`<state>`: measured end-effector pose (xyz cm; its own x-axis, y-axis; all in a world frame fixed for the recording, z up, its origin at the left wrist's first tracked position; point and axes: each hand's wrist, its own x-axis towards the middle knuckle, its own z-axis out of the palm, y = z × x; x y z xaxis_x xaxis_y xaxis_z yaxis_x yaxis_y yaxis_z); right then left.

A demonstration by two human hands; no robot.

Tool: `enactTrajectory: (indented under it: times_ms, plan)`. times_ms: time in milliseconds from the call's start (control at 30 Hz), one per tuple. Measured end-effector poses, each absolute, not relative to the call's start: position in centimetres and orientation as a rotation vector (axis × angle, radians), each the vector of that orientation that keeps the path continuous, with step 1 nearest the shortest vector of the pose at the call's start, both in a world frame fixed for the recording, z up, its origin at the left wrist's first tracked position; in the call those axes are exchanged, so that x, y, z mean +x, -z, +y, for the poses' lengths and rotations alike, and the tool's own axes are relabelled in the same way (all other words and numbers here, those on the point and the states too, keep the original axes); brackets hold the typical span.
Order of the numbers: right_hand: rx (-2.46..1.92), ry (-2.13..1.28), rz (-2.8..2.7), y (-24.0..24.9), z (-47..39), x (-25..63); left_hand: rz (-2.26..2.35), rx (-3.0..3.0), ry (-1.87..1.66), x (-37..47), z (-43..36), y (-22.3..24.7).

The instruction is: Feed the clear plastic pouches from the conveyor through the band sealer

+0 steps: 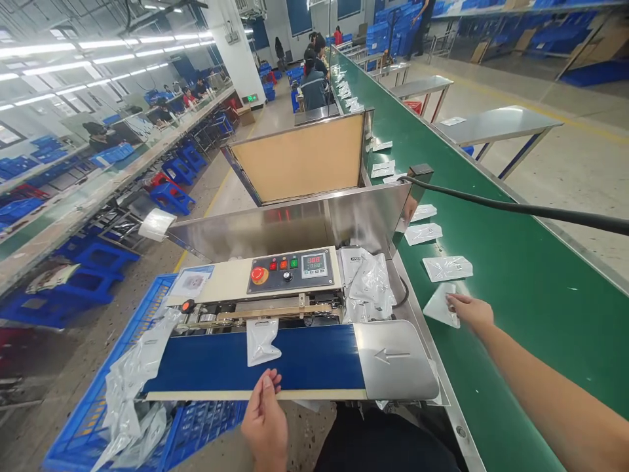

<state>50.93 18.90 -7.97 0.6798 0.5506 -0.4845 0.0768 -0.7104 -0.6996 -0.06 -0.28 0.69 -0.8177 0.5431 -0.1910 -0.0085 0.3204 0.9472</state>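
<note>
A clear plastic pouch (261, 340) lies on the blue belt (314, 359) of a sealing machine (289, 270), its top edge under the sealing head. My left hand (265, 419) rests at the belt's near edge, fingertips just below that pouch, holding nothing. My right hand (469, 310) reaches onto the green conveyor (515, 275) and grips the corner of another clear pouch (441, 305). A loose pile of pouches (369, 283) sits on the machine's right side.
Several more pouches (447, 267) lie along the green conveyor. A blue crate (147, 393) with sealed pouches stands at the left of the machine. A black cable (515, 208) crosses the conveyor. Other people work farther up the line.
</note>
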Motion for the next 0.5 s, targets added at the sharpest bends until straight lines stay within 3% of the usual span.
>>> enactTrajectory:
  times_ms: [133,300,500]
  plan:
    - [-2.089,-0.784,-0.627,5.5,17.6,46.7,1.898,0.733,-1.372,4.4,1.6,-1.1]
    - [-1.71,-0.623,-1.032,-1.3,11.4,38.5,1.586,1.203,-1.225,11.7,5.7,-2.7]
    - [-1.369,-0.941,-1.048,-5.7,6.2,31.7,1.318,1.306,-1.168,16.4,7.9,-3.9]
